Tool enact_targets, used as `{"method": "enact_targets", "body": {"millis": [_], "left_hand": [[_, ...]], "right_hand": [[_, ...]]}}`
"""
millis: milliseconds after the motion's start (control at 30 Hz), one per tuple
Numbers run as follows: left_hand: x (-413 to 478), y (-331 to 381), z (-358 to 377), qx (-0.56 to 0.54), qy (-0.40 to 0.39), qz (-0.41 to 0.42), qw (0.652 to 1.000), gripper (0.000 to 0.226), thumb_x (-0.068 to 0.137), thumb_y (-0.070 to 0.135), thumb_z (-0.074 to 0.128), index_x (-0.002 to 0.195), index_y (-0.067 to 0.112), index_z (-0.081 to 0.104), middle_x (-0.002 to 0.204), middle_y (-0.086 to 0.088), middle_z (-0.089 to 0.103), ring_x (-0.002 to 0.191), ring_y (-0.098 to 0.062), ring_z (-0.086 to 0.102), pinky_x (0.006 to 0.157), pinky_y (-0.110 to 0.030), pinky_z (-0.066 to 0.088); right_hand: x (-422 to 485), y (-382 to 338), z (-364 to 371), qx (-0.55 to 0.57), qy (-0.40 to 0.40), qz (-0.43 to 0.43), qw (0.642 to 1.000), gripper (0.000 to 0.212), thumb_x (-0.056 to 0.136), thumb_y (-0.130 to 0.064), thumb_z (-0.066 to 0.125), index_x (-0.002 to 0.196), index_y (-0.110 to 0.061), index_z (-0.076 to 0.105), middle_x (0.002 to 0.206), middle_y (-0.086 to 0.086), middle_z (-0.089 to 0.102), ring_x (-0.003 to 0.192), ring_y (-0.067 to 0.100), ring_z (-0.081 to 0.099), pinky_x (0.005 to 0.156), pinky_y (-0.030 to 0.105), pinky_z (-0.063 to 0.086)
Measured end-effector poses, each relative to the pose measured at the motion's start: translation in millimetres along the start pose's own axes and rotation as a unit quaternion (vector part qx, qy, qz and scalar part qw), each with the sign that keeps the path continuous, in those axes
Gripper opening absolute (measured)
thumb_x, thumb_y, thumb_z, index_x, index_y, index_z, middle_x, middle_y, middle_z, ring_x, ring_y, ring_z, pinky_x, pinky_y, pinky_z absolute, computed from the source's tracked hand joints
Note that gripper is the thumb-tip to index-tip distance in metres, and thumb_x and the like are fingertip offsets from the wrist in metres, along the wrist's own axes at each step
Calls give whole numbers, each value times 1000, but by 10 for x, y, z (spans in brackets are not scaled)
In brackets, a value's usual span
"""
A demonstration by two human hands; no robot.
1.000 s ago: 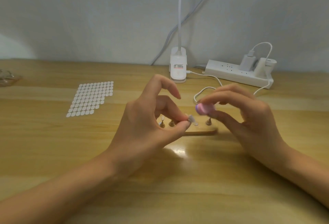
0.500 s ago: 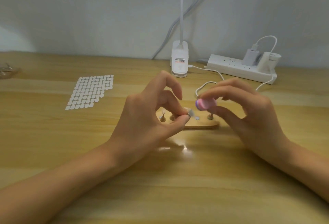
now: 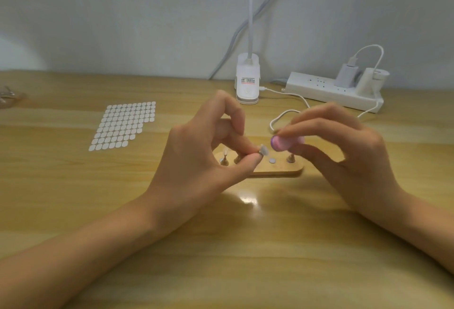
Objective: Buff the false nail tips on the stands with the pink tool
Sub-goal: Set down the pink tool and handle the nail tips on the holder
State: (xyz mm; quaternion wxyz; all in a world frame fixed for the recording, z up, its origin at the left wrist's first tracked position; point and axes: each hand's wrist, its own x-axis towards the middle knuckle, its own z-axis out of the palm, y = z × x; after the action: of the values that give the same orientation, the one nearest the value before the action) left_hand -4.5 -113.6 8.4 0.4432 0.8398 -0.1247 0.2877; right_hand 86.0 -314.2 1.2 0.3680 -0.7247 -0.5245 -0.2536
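Your left hand (image 3: 196, 161) pinches a mounted false nail tip (image 3: 264, 150) between thumb and finger, over the wooden base (image 3: 277, 170). At its 3 o'clock, your right hand (image 3: 348, 151) grips the pink tool (image 3: 285, 142), whose end is just beside the tip, possibly touching; blur hides it.

Glossy wood-grain desk (image 3: 73, 198) catching a bright glare, smooth pale wooden base (image 3: 277, 169) under small metal stands (image 3: 290, 158), matt pink tool (image 3: 286, 142), smooth white plastic power strip (image 3: 326, 92), white plastic lamp clamp (image 3: 247, 80)
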Motion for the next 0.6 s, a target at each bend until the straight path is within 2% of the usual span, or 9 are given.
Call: {"method": "enact_targets", "body": {"millis": [100,167,233,367,500,600], "left_hand": [[-6,13,12,-6,-3,-1,1000,45,76,3,83,92,19,44,73,14,74,65,-6,65,59,-8,37],[-13,16,20,-16,-9,-9,1000,43,77,5,83,92,20,44,74,13,74,68,-6,67,60,-9,36],[-12,30,20,-23,-13,-8,1000,40,78,11,80,92,20,44,76,12,75,73,-8,70,60,-11,38],[-5,34,11,-20,-12,-1,1000,40,76,9,80,90,21,44,73,14,74,67,-1,65,61,-9,37],[10,28,2,-33,-11,-13,999,39,78,13,79,91,22,44,75,14,75,69,-10,68,57,-16,39],[3,27,9,-32,-10,-9,999,40,77,11,79,91,22,44,75,13,74,68,-8,67,57,-14,39]], "right_hand": [[-21,-48,39,18,-9,-28,999,15,92,-9,69,106,-15,69,101,6,65,96,18,63,81,30,51],[-21,-25,47,14,-24,-6,1000,11,93,-8,69,103,-12,71,100,6,65,96,18,63,82,32,51],[1,-5,12,17,-3,19,1000,12,92,-9,68,104,-12,69,100,6,64,96,15,62,83,30,51],[-20,-75,44,24,-34,-31,999,15,94,-14,66,107,-22,65,103,2,63,98,16,62,85,27,49],[3,-7,-10,-9,-1,-4,1000,19,91,-6,70,107,-17,67,100,8,64,96,19,63,84,28,51],[-15,-51,21,4,-12,-40,999,16,93,-12,66,108,-18,66,101,6,64,96,18,62,85,28,50]]}}
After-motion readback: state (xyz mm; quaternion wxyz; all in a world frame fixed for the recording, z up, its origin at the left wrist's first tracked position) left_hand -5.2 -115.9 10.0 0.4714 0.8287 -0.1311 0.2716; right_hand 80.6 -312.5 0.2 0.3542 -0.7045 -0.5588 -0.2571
